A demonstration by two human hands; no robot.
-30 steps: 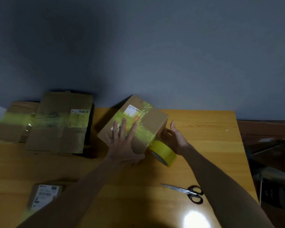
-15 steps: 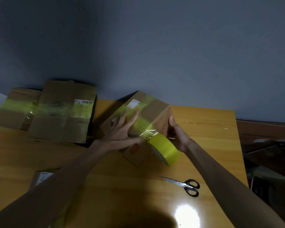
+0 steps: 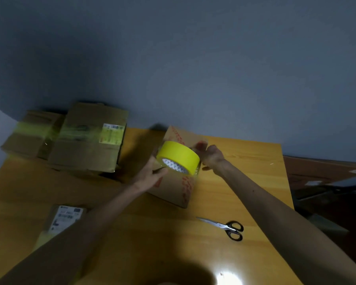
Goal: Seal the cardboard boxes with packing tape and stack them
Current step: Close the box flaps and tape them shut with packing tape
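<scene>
Just beside left hand (image 3: 152,174): tape roll (image 3: 179,154) on box (image 3: 171,191).

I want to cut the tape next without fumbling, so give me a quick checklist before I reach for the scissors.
1. Scissors lie free on the table, near the right arm: ok.
2. Cardboard box steadied, right hand gripping its far edge: ok.
3. Tape roll resting against the box: ok.
4. Left hand holds roll or box: cannot tell.
5. Tape wrapped fully round: cannot tell.
</scene>
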